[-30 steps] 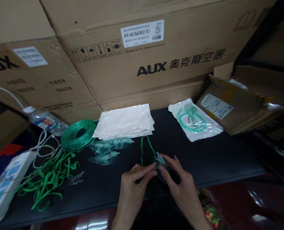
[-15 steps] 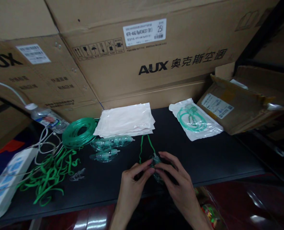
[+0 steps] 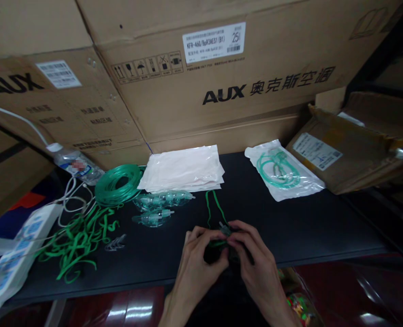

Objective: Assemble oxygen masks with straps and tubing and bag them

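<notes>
Near the table's front edge, my left hand [image 3: 201,252] is closed, fingertips bent in on a green elastic strap [image 3: 208,210] where it meets a clear green oxygen mask [image 3: 224,228]. My right hand [image 3: 256,254] pinches the mask's edge from the other side. Most of the mask is hidden behind my fingers. The strap's loop lies out on the black table beyond both hands. To the left lie more oxygen masks, a nested stack [image 3: 164,199] and a single mask [image 3: 154,218].
A pile of green straps [image 3: 81,245], small metal clips [image 3: 115,244] and a green tubing coil [image 3: 118,184] lie left, by a power strip [image 3: 21,254] and bottle [image 3: 79,165]. White pouches [image 3: 184,168], a bagged mask set [image 3: 279,170] and cartons [image 3: 317,147] stand behind.
My left hand has turned, its fingers curling more over the mask, and green strap now shows between its finger and thumb. My right hand stays on the mask. The view has shifted slightly.
</notes>
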Tool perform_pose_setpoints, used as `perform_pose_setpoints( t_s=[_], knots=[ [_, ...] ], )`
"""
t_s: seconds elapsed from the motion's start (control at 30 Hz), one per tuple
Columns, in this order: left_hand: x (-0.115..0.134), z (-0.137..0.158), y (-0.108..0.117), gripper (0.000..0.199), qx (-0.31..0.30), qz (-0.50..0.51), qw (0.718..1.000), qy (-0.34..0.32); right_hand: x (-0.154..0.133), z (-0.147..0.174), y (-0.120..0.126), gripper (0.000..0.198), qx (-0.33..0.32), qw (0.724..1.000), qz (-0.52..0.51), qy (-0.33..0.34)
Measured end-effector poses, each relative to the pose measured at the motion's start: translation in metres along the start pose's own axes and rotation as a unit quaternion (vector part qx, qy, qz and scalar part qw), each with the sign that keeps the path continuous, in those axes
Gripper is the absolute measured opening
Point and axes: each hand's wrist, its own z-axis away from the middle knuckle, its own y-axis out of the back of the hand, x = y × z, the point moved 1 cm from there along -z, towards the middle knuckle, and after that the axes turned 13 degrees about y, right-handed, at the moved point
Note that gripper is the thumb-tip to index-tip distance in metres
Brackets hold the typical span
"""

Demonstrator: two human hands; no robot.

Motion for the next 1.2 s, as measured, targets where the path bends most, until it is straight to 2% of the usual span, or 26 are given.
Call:
perform_pose_setpoints(
  t_s=[0.23, 0.43, 0.57, 0.67, 0.77, 0.83, 0.9, 0.97, 1.03, 1.1, 1.2],
  knots=[
    [-0.003, -0.002, 0.006, 0.026, 0.004, 0.013, 0.998, 0.054, 0.007, -0.003, 0.023, 0.014, 0.017, 0.997, 0.073, -0.022],
    [-0.004, -0.005, 0.005, 0.021, -0.033, 0.119, 0.989, 0.079, 0.006, 0.000, 0.029, 0.017, -0.027, 0.999, 0.024, -0.028],
    [-0.010, -0.009, 0.007, 0.018, -0.059, 0.224, 0.963, 0.140, -0.001, 0.009, 0.035, 0.024, -0.015, 0.999, 0.042, -0.003],
    [-0.013, -0.011, 0.010, 0.023, -0.078, 0.275, 0.941, 0.184, -0.004, 0.015, 0.035, 0.038, -0.056, 0.996, 0.050, 0.052],
    [-0.010, -0.011, 0.008, 0.027, -0.122, 0.351, 0.907, 0.200, -0.004, 0.018, 0.026, 0.053, -0.095, 0.990, 0.054, 0.092],
    [-0.006, -0.010, 0.006, 0.029, -0.148, 0.385, 0.888, 0.204, -0.001, 0.016, 0.020, 0.054, -0.092, 0.990, 0.051, 0.099],
    [-0.003, -0.011, 0.005, 0.036, -0.165, 0.391, 0.882, 0.204, 0.002, 0.013, 0.017, 0.051, -0.076, 0.991, 0.043, 0.102],
    [-0.003, -0.012, 0.008, 0.046, -0.165, 0.365, 0.896, 0.192, 0.004, 0.009, 0.018, 0.046, -0.051, 0.993, 0.032, 0.106],
    [-0.005, -0.015, 0.014, 0.052, -0.136, 0.293, 0.931, 0.170, 0.007, 0.005, 0.023, 0.038, -0.021, 0.995, 0.023, 0.094],
    [-0.009, -0.020, 0.021, 0.047, -0.083, 0.197, 0.967, 0.137, 0.011, 0.000, 0.031, 0.031, 0.003, 0.999, 0.022, 0.045],
    [-0.015, -0.026, 0.030, 0.035, -0.022, 0.088, 0.993, 0.076, 0.018, -0.005, 0.043, 0.025, 0.022, 0.998, 0.007, -0.054]
  ],
)
